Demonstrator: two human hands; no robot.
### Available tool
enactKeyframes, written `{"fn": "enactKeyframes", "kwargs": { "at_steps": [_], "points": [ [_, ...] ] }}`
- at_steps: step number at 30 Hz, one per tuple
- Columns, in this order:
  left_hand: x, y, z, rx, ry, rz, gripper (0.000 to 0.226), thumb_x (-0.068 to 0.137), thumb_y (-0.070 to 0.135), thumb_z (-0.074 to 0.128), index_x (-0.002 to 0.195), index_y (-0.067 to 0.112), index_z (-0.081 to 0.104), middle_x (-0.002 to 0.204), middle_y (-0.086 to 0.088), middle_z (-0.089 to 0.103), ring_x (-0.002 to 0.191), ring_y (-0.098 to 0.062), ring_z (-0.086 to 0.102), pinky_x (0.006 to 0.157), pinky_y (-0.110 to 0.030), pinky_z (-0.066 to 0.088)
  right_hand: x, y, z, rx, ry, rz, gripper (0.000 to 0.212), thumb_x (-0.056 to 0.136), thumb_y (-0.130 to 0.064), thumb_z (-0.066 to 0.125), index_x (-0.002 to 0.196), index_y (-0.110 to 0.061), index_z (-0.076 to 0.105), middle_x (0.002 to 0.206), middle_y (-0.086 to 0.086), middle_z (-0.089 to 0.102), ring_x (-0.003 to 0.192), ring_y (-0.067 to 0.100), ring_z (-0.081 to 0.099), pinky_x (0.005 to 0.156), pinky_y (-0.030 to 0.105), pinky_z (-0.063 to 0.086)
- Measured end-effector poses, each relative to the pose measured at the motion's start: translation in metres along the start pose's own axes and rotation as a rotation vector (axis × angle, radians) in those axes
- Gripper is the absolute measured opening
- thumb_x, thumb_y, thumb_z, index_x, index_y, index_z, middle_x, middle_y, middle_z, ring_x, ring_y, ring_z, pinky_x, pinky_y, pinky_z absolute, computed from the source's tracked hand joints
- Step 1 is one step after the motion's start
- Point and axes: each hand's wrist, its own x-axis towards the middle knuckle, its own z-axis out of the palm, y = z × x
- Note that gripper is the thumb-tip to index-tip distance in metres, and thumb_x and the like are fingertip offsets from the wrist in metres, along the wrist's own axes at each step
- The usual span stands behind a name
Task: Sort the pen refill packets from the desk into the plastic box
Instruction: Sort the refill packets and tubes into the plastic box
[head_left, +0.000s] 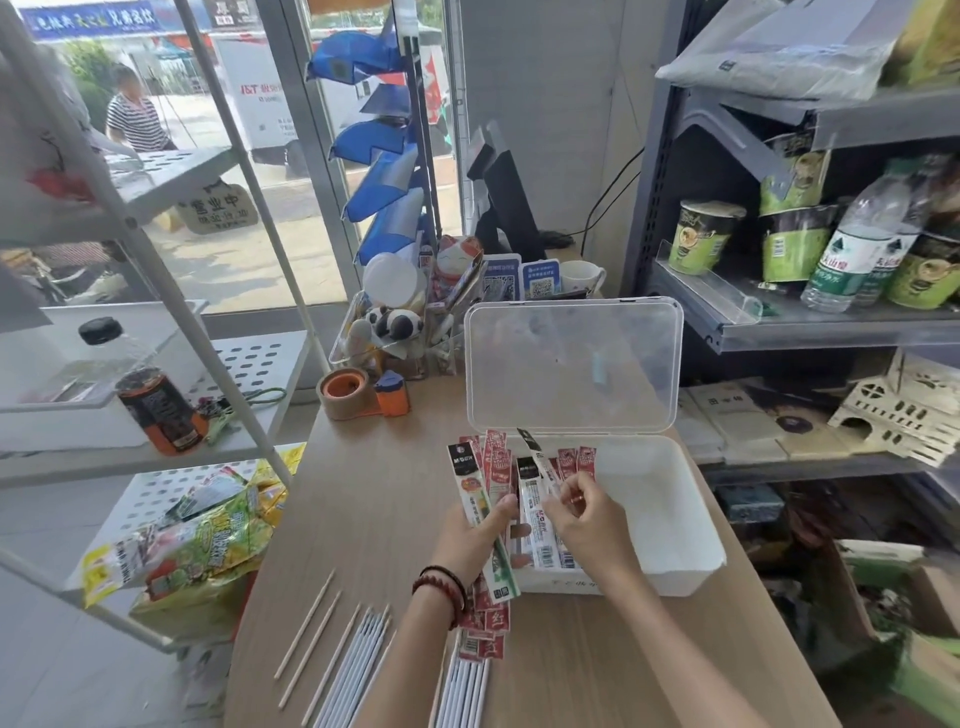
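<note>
The left hand grips a fan of packets at the left edge of the box, above the counter, long axes pointing away toward the raised lid. The right hand pinches one packet in its fingers over the box. Both hands hide the packets' middles.

Glass shopfront, daylight, white rack left, grey metal shelving right

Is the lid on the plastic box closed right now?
No, the clear lid stands upright, open behind the white box.
</note>
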Motion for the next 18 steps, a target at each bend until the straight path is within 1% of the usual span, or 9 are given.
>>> {"fn": "enactKeyframes", "kwargs": {
  "at_steps": [3,4,6,8,9,11,13,15,18],
  "points": [
    [0.0003,-0.0002,0.0004,-0.014,-0.001,-0.006,0.012,0.090,0.022,0.060,0.094,0.010,0.062,0.094,-0.008,0.068,0.076,-0.013,0.072,0.054,-0.029,0.058,0.0032,0.0014,0.0019,-0.058,-0.008,-0.026,0.013,0.091,-0.033,0.064,0.083,-0.023,0.060,0.085,-0.011,0.065,0.078,0.005,0.061,0.065,0.011,0.043],
    [0.0006,-0.0001,0.0004,-0.016,0.000,-0.010,0.013,0.090,0.021,0.060,0.095,0.009,0.062,0.095,-0.010,0.068,0.075,-0.013,0.072,0.053,-0.028,0.057,0.0040,0.0026,0.0022,-0.096,-0.025,-0.029,0.010,0.092,-0.033,0.063,0.087,-0.024,0.062,0.090,-0.012,0.066,0.083,0.005,0.061,0.070,0.012,0.045],
    [0.0012,0.0001,0.0006,-0.013,0.003,-0.014,0.015,0.089,0.021,0.060,0.096,0.008,0.061,0.095,-0.010,0.067,0.072,-0.011,0.071,0.051,-0.025,0.055,0.0061,0.0065,0.0027,-0.186,-0.048,-0.017,0.005,0.092,-0.026,0.064,0.096,-0.023,0.066,0.102,-0.011,0.067,0.094,0.005,0.061,0.086,0.017,0.048],
    [0.0014,-0.0001,0.0007,-0.002,0.007,-0.011,0.015,0.089,0.022,0.061,0.096,0.009,0.061,0.095,-0.008,0.067,0.071,-0.010,0.071,0.050,-0.024,0.055,0.0061,0.0084,0.0022,-0.237,-0.061,-0.001,0.017,0.090,-0.019,0.067,0.106,-0.023,0.067,0.116,-0.008,0.065,0.106,0.009,0.059,0.097,0.023,0.045],
    [0.0017,-0.0008,0.0005,0.003,0.008,-0.004,0.014,0.089,0.022,0.061,0.096,0.010,0.061,0.094,-0.007,0.067,0.071,-0.010,0.071,0.050,-0.024,0.055,0.0058,0.0082,0.0020,-0.249,-0.062,0.001,0.025,0.088,-0.018,0.069,0.112,-0.024,0.065,0.122,-0.006,0.062,0.108,0.010,0.059,0.099,0.025,0.047],
    [0.0025,-0.0017,-0.0001,-0.003,0.010,-0.001,0.015,0.088,0.023,0.061,0.097,0.010,0.062,0.092,-0.006,0.067,0.071,-0.012,0.070,0.052,-0.026,0.056,0.0058,0.0072,0.0018,-0.250,-0.060,0.007,0.041,0.084,-0.018,0.073,0.122,-0.027,0.061,0.126,-0.004,0.058,0.102,0.012,0.060,0.097,0.032,0.052],
    [0.0033,-0.0028,-0.0006,-0.018,0.013,-0.003,0.015,0.088,0.023,0.062,0.096,0.010,0.062,0.091,-0.006,0.067,0.073,-0.015,0.069,0.054,-0.028,0.057,0.0052,0.0058,0.0008,-0.238,-0.063,-0.008,0.049,0.083,-0.020,0.075,0.128,-0.027,0.058,0.126,-0.004,0.058,0.090,0.008,0.060,0.091,0.028,0.054],
    [0.0026,-0.0026,-0.0007,-0.008,0.019,0.011,0.016,0.088,0.024,0.062,0.096,0.010,0.062,0.092,-0.006,0.067,0.072,-0.015,0.069,0.052,-0.027,0.056,0.0047,0.0053,0.0005,-0.247,-0.073,-0.026,0.051,0.083,-0.022,0.075,0.131,-0.024,0.057,0.127,-0.003,0.059,0.081,0.003,0.057,0.088,0.024,0.054],
    [0.0039,-0.0032,-0.0004,0.014,0.034,0.027,0.024,0.088,0.027,0.061,0.098,0.005,0.061,0.089,-0.006,0.067,0.064,-0.011,0.068,0.050,-0.022,0.054,0.0053,0.0089,0.0023,-0.282,-0.084,0.001,0.052,0.083,-0.023,0.074,0.132,-0.021,0.057,0.128,-0.002,0.062,0.088,0.004,0.055,0.095,0.025,0.052]
  ]
}}
